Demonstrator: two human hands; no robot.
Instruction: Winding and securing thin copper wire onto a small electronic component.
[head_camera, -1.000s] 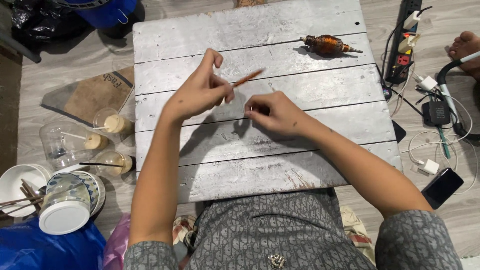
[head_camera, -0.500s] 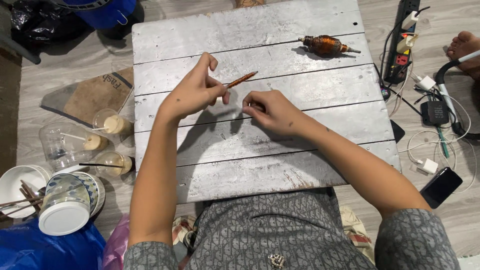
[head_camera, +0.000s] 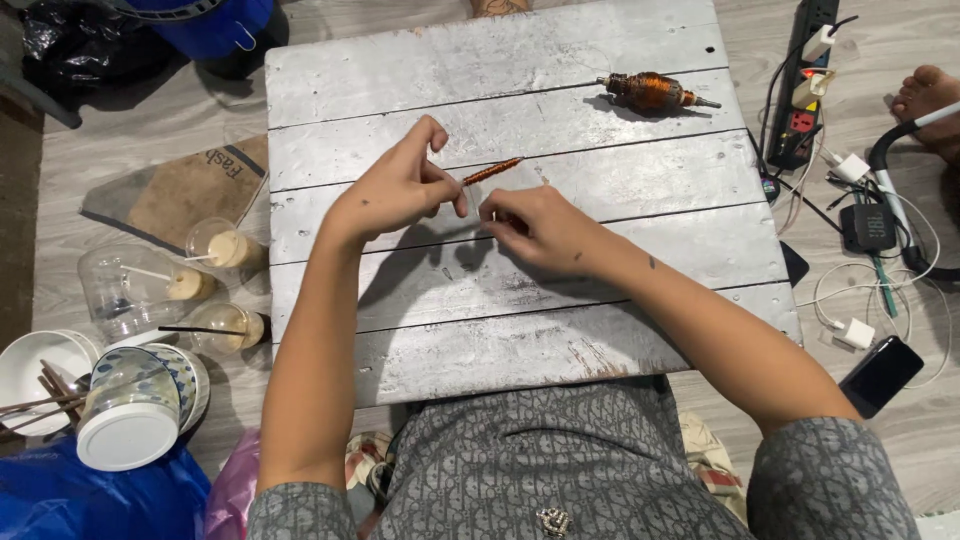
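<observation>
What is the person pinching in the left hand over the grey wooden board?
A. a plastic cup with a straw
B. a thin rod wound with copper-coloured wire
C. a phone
B: the left hand pinches the end of the thin copper-wound rod, which slants up over the board.

flat brown paper bag with dark band (head_camera: 185, 190) – floor, off board's left edge | dark-screened black rectangular phone (head_camera: 881, 375) – floor, near board's lower right corner
</observation>
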